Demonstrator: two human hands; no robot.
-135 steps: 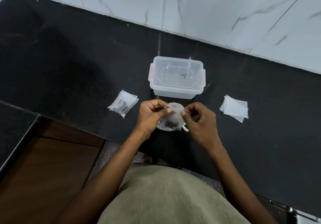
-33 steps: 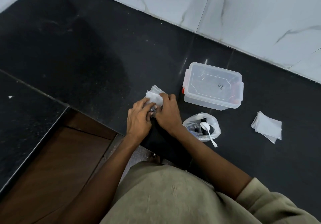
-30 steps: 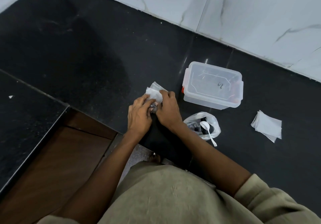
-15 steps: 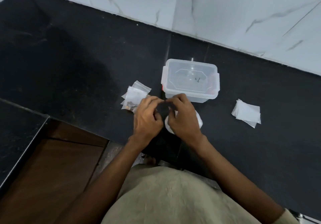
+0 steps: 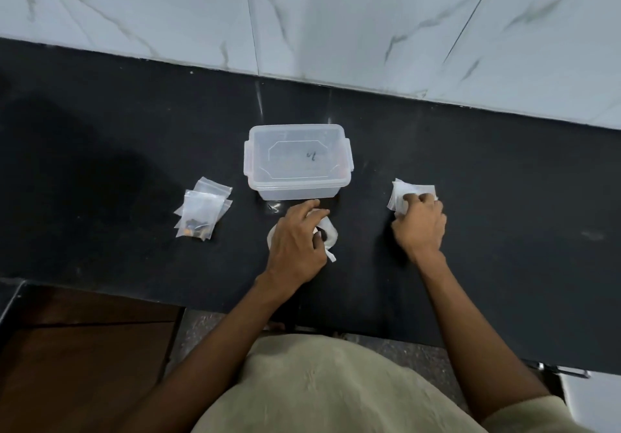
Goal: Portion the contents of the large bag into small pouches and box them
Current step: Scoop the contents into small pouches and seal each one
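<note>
Head view: the right hand (image 5: pixel 420 222) rests on the near edge of the stack of empty pouches (image 5: pixel 411 192) at the worktop's (image 5: pixel 504 197) right, fingers curled onto it. The left hand (image 5: pixel 297 244) covers the large bag (image 5: pixel 327 234) at centre, fingers loosely spread; whether it grips is unclear.

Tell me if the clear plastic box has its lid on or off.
On. The lid sits flat over the clear plastic box, its handwritten mark showing on top, side clips against the walls.
</note>
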